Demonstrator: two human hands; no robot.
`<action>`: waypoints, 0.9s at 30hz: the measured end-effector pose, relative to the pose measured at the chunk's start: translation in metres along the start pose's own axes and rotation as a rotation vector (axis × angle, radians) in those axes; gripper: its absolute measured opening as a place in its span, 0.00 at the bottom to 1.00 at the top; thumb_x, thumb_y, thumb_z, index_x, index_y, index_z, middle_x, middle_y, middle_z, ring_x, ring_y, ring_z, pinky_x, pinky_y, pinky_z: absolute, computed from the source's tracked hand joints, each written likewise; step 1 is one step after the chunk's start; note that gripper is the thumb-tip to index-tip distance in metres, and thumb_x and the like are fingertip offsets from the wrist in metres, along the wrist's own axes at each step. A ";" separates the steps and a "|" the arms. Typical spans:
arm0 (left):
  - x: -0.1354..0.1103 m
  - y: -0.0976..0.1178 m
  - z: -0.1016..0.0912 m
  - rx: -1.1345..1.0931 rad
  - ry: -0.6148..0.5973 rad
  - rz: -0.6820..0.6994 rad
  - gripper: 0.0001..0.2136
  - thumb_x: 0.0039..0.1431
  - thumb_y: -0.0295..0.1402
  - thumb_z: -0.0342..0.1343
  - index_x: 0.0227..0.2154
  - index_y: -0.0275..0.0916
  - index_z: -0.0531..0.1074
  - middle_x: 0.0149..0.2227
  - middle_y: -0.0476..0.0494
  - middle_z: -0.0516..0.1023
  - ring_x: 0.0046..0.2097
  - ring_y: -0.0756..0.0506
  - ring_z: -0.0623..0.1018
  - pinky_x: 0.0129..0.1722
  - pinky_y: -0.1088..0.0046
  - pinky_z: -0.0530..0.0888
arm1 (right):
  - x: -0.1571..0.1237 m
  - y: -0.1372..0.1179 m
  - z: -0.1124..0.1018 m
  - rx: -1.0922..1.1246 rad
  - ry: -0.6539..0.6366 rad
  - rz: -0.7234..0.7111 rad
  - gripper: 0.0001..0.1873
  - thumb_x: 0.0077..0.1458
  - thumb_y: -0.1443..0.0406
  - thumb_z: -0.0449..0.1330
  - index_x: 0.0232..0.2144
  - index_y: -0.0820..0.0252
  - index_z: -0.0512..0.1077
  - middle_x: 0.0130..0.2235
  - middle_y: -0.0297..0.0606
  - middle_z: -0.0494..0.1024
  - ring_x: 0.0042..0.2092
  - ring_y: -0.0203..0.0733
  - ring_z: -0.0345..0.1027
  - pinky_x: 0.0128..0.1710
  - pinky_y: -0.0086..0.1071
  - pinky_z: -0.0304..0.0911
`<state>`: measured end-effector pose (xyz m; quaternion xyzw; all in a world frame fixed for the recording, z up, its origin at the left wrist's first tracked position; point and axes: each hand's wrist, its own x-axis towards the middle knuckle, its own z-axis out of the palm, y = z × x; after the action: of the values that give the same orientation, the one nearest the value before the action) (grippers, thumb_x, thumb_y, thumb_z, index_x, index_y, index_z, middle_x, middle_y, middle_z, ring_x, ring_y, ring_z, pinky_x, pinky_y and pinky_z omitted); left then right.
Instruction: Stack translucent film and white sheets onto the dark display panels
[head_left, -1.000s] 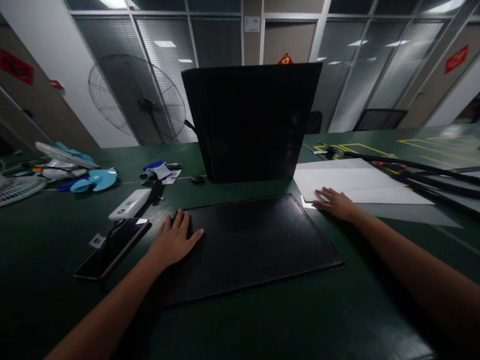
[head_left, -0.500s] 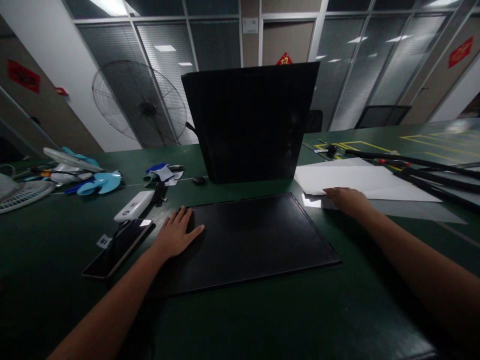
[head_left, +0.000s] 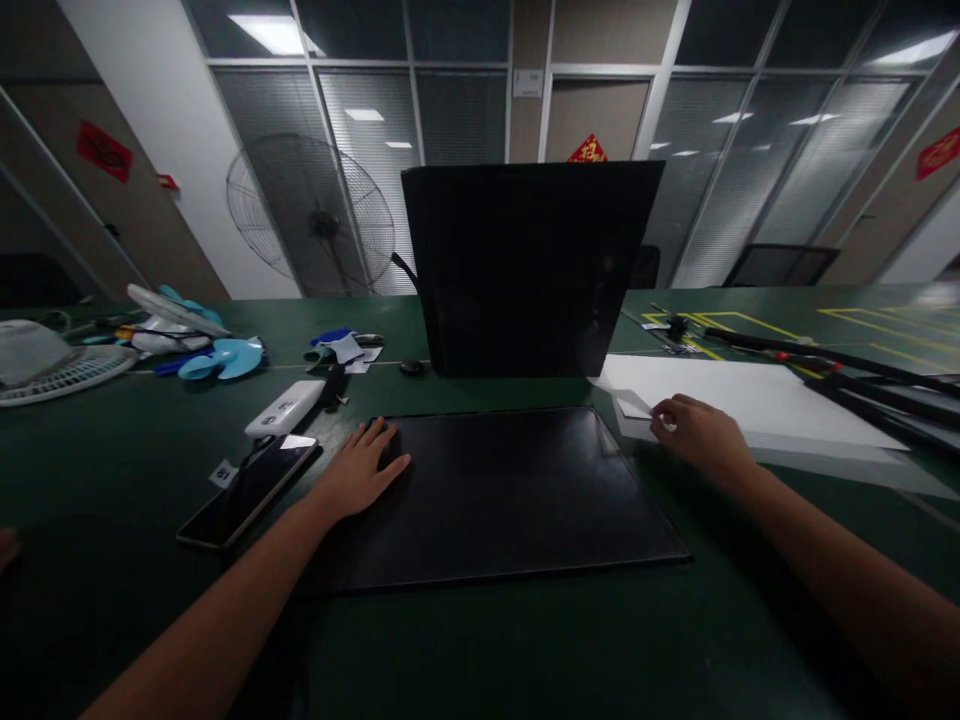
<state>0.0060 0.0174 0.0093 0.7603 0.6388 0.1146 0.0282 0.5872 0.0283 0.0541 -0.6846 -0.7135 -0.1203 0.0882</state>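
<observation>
A: Moved since the earlier frame: right-hand grip, from fingers spread flat to pinching, and white sheet, drawn slightly away from the far edge of the bench.

B: Pinching what, exactly?

A: Near left corner of the white sheet, between thumb and fingertips, with a small flap turned over just beside. Lying right of the middle of the bench, partly on top of a thin grey sheet.

B: And on the left?

A: Left-hand grip, palm down, fingers loosely spread, resting on the far left corner of black panel. Not grasping, only touching from above.

B: Position of the black panel?

A: Flat on the bench, between both hands, just left of the white sheet.

B: Toward the far edge?

A: Upright black screen, just beyond the black panel, and, past the far edge, large wire fan.

B: Toward the left end of the bench?

A: Phone near the left forearm, white device just beyond, then light-blue blades farther left.

B: Toward the right end?

A: Black rods, lying near the white sheet.
</observation>
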 end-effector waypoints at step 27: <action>0.001 0.000 0.000 -0.026 0.008 0.005 0.39 0.66 0.59 0.47 0.70 0.37 0.64 0.75 0.31 0.57 0.75 0.25 0.55 0.71 0.41 0.57 | -0.043 -0.087 -0.039 -0.061 -0.111 -0.091 0.29 0.72 0.52 0.46 0.56 0.62 0.78 0.46 0.54 0.84 0.43 0.63 0.81 0.39 0.55 0.75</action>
<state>0.0060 0.0184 0.0089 0.7611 0.6353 0.1260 0.0355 0.5006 -0.0271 0.0740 -0.6595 -0.7436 -0.1078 0.0223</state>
